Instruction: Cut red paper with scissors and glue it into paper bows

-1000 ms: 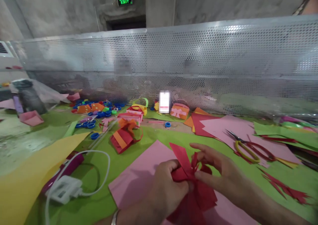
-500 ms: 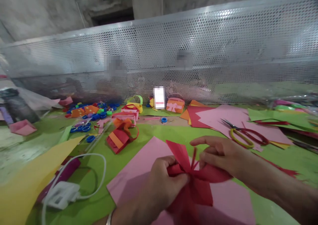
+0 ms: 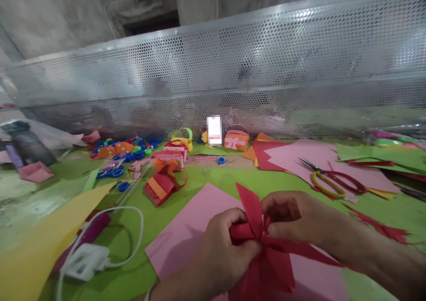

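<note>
Several pointed flaps spread from the centre of a red paper flower (image 3: 274,261), held low over a pink sheet (image 3: 186,234). My left hand (image 3: 229,243) grips it from the left, thumb in front near its centre. From the right, my right hand (image 3: 296,216) has thumb and fingers closed on a thin red strip at the flower's middle; the fingertips partly cover it. One flap points up between both hands, and another runs out beneath my right hand. The flower's lower end is cut off by the frame.
Scissors (image 3: 333,181) lie on paper sheets at the right, near red scraps (image 3: 379,223). A white charger (image 3: 86,261) with a looped cable and a yellow sheet (image 3: 49,234) are at left. Small paper bags (image 3: 159,188) stand behind, before a perforated metal panel (image 3: 213,70).
My right index finger, which was raised and stretched out, has curled down to the thin strip at the flower's centre. The flower and both hands have shifted slightly right in view.
</note>
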Demonstrator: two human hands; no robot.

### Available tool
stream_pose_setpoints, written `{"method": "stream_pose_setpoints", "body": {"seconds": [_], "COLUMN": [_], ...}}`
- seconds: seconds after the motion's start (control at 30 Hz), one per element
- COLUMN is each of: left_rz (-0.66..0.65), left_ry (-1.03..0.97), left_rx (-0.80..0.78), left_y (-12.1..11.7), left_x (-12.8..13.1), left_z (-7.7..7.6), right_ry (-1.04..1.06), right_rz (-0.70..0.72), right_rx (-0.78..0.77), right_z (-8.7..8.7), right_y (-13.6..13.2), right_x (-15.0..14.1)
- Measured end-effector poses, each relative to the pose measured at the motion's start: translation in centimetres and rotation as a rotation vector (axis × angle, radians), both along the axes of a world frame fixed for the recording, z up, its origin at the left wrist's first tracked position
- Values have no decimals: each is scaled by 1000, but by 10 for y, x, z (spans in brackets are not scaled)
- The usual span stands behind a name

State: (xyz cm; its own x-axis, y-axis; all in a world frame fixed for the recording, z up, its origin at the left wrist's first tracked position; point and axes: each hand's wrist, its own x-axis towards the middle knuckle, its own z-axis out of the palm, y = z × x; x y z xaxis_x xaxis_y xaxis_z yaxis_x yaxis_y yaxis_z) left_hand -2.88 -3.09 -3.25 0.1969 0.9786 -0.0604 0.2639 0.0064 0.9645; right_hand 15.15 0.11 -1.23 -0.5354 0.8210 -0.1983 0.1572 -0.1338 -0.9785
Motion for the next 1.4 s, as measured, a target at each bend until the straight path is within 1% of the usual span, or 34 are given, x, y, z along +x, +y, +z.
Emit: {"method": "stream_pose_setpoints", "body": {"seconds": [0.07,0.13,0.2,0.3,0.37,0.43,0.57,0.67,0.73,0.8,0.87,0.97,1.03,1.07,1.2,1.27,1.4], "left_rz": [-28,-49,-55,-59,-59,-62,-75,-68,-88,-116,-157,-227,-247,-250,-258,-251,-259], "left_ry": [-35,-40,-35,-46,-66,-76,-38,28,25,-28,-105,-205,-236,-243,-266,-248,-218], "left_rx": [9,-11,-21,-18,-41,-89,-97,-48,-40,-68,-129,-197,-185,-169,-115,-122,-145], "left_y": [0,0,0,0,-1,-1,-2,-3,-3,-3,-4,-5,-5,-6,-4,-4,-6], "left_x": [0,0,0,0,0,0,-1,-2,-3,-3,-2,-2,-3,-3,-5,-6,-5], "left_z": [-1,-1,-2,-1,0,1,3,3,4,6,8,11,11,11,11,13,15], "right_ry": [-37,-54,-36,30,57,35,-55,-76,-50,-38,-48,-10,42,70,187,218,203], "right_rz": [-62,-69,-26,71,82,66,125,60,33,33,38,84,89,68,-46,-56,-86], "right_rx": [14,28,24,-28,-68,-62,-23,-57,-94,-153,-236,-365,-419,-435,-424,-421,-410], "right_z": [1,3,5,5,4,4,5,5,5,5,6,4,1,-1,-11,-14,-14], "right_y": [-2,-3,-3,-3,-3,-3,-5,-7,-8,-6,-4,-2,-2,-3,-8,-10,-11], "right_x": [-1,-1,0,2,3,4,5,3,3,4,6,10,10,10,3,0,-2]}}
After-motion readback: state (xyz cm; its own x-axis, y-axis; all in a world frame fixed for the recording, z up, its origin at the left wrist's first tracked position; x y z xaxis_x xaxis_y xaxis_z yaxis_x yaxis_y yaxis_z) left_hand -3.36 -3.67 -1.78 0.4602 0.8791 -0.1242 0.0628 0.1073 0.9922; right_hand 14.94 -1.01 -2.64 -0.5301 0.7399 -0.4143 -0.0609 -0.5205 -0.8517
